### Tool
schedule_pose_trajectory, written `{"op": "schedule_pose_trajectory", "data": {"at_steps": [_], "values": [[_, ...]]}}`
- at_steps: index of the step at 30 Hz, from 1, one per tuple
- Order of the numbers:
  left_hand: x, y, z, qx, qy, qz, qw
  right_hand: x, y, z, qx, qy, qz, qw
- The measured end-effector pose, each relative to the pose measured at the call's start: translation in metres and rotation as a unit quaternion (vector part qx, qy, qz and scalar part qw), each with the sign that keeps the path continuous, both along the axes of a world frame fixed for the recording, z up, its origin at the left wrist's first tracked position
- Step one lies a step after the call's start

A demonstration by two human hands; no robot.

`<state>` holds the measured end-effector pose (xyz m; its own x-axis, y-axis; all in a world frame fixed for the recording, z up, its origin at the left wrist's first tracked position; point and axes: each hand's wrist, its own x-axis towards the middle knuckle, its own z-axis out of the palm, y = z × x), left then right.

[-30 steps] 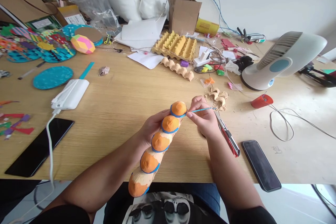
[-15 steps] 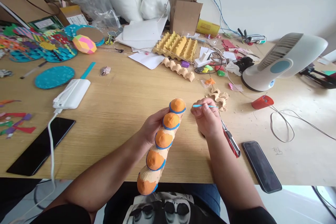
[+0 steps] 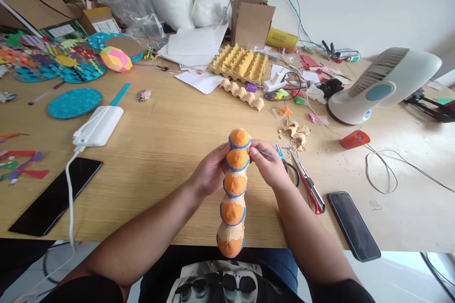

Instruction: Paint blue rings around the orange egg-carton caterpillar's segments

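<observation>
An orange-painted strip of egg-carton bumps (image 3: 234,189) with blue rings stands almost straight, pointing away from me over the near table edge. My left hand (image 3: 209,173) wraps its left side around the upper bumps. My right hand (image 3: 268,165) pinches a thin blue brush (image 3: 266,153) and rests against the strip's right side near the second bump.
Just right of my hand lie scissors (image 3: 291,170), a red utility knife (image 3: 311,189) and a phone (image 3: 353,225). Cardboard scraps (image 3: 295,130), a red cap (image 3: 353,139), a white fan (image 3: 384,83) and a cable sit further right. Left: power bank (image 3: 97,125), second phone (image 3: 53,196), coloured paper crafts. Egg trays (image 3: 240,61) behind.
The strip has swung from a left-leaning slant to nearly straight ahead. My right hand, which had pulled away with the brush, has come back against the strip, uncovering the scissors.
</observation>
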<state>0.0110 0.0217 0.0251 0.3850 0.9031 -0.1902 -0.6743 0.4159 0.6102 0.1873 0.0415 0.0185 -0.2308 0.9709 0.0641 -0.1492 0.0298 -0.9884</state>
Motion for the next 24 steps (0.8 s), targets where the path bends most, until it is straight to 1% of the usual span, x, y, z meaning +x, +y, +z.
{"op": "schedule_pose_trajectory", "data": {"at_steps": [4,7,9,13,15,20,24], "values": [[0.003,-0.002,-0.004,0.007,0.018,0.013,1.000,-0.005,0.000,-0.006,-0.071,0.089,-0.002,0.994],[0.002,-0.001,-0.007,0.024,0.040,0.033,0.998,-0.005,0.001,-0.005,-0.109,0.139,0.013,0.984],[0.000,0.000,-0.008,0.055,0.060,0.041,0.996,-0.005,0.001,-0.002,-0.126,0.157,0.013,0.979],[-0.005,0.002,-0.011,0.139,0.120,0.029,0.983,-0.003,0.001,0.000,-0.142,0.167,0.009,0.976],[-0.006,0.003,-0.013,0.167,0.145,0.035,0.975,-0.002,0.001,0.000,-0.149,0.161,0.016,0.976],[-0.008,0.006,-0.021,0.190,0.170,0.073,0.964,-0.002,0.000,0.001,-0.170,0.170,0.017,0.971],[-0.011,0.009,-0.024,0.207,0.206,0.077,0.953,-0.001,0.000,0.001,-0.175,0.168,0.025,0.970]]}}
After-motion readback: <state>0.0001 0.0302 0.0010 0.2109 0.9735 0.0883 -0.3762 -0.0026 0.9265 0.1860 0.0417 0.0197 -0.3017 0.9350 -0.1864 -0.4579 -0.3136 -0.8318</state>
